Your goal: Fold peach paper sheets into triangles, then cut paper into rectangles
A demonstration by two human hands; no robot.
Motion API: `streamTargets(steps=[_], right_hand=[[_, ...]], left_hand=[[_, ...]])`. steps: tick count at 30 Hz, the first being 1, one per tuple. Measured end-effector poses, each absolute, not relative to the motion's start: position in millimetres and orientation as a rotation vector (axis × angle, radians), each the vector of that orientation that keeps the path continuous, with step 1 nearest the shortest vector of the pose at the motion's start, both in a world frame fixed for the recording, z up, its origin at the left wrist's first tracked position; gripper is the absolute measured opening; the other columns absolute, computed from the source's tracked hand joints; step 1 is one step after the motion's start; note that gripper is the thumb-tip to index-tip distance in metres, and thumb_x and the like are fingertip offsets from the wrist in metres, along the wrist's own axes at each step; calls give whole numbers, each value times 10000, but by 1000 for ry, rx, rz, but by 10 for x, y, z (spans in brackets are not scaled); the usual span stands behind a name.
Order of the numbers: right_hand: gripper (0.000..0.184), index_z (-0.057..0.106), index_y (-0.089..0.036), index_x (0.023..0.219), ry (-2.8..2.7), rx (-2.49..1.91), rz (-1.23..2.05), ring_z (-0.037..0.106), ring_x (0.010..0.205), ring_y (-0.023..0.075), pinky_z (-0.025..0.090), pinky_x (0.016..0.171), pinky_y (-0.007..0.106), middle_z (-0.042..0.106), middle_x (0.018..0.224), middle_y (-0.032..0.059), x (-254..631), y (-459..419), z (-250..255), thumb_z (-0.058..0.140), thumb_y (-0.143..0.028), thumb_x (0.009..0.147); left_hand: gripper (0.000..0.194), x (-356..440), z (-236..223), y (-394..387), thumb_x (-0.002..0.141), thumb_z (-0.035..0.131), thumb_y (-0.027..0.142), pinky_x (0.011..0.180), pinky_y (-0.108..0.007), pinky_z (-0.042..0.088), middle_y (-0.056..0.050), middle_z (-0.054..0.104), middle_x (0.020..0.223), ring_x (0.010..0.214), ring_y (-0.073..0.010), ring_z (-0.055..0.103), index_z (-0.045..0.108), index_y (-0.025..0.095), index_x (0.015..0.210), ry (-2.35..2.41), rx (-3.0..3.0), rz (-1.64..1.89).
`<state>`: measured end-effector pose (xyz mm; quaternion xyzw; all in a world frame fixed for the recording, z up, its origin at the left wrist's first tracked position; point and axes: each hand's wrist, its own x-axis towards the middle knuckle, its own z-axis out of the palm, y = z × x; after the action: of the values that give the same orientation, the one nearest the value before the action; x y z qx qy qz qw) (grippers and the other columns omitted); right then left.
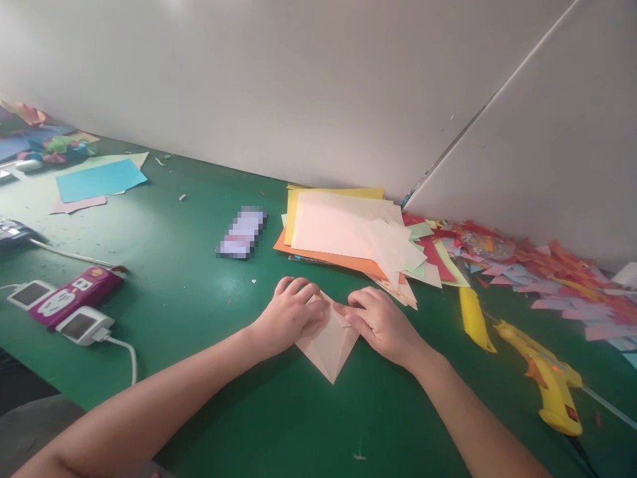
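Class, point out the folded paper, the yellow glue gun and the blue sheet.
Folded paper (330,342), head view: middle of its upper face.
Yellow glue gun (553,376), head view: its body.
Blue sheet (102,180), head view: its middle.

Bare green tabletop (328,425) leaves passage on the near side of the folded pale-peach paper (323,348); the left hand (287,315) and right hand (389,326) block its flanks. A stack of multicoloured paper sheets (338,226) obstructs beyond the paper; a yellow elongated plastic tool (474,318) and yellow pistol-shaped glue gun (555,388) obstruct to the paper's right.
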<state>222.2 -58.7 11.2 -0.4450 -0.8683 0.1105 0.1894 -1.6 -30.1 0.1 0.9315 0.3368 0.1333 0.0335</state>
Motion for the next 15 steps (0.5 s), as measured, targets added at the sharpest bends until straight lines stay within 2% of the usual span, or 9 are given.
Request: streamTargets(steps=[6,15], right_hand=[[388,599,-245,1199,-2562,-1299,204,468,763,182,353,654,311,557,808,44,2122,-466,122,304,-355,973],[396,597,-198,1207,-2579,-1476,36,473,742,192,303,624,321,591,790,66,1872,-488,149,297,-322,979]], left_hand=[[138,5,-1,-313,904,471,241,833,-371,382,-50,572,972,921,-207,486,604,206,916,991,2839,382],[147,-2,26,-309,922,456,266,816,-352,410,-53,557,977,919,-203,480,591,209,934,944,2799,354]])
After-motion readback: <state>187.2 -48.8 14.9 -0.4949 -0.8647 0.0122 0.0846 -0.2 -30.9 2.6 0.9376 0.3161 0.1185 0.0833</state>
